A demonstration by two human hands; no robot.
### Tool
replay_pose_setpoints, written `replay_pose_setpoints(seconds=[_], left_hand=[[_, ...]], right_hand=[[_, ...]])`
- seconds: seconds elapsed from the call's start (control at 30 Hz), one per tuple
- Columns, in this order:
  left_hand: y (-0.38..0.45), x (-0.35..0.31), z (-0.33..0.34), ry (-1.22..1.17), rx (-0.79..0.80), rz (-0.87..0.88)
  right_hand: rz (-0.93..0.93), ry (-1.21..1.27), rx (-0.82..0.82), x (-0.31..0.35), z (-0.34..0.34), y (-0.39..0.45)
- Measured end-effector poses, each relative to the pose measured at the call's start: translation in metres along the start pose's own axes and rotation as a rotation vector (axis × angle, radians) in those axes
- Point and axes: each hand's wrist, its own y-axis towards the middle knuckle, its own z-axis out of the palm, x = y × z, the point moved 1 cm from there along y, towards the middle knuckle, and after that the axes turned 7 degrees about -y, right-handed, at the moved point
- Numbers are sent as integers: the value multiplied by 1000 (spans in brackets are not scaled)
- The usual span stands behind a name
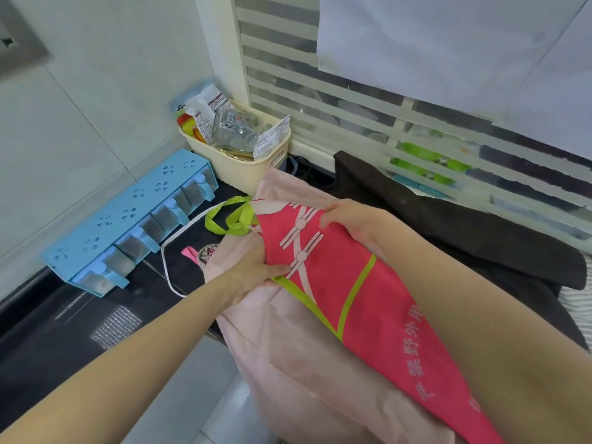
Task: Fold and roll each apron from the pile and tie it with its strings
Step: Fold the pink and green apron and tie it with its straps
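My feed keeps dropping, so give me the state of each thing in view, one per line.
Red apron: folded lengthwise, not yet rolled, held at both edges.
Green strings: loose, untied.
Pink apron: spread flat under the red one.
Dark apron: heaped behind, untouched.
Left hand: grips the red apron's near edge.
Right hand: grips its far edge.
Cream basket: full of packets.

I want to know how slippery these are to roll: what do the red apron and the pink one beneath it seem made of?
Red apron: probably non-woven synthetic; matte, stiff flat folds, printed lettering, lime trim. Pink apron: likely thin coated or plastic-like fabric; faint sheen, crisp papery creases. Neither is certain.
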Motion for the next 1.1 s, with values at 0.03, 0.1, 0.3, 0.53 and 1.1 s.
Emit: replay_pose_setpoints(seconds=[0.03,0.1,0.3,0.53,1.1], left_hand=[[-1,-2,3,41,22,15],[-2,-5,7,137,59,33],[-4,-3,15,317,81,-31],[-4,-18,23,292,105,23],[65,-69,-34,-212,-690,150]], right_hand=[[-30,56,22,5,0,1],[-63,53,98,17,0,0],[-131,-225,319,65,13,-18],[-383,-307,106,108,27,-20],[48,-253,-354,-34,-61,-82]])
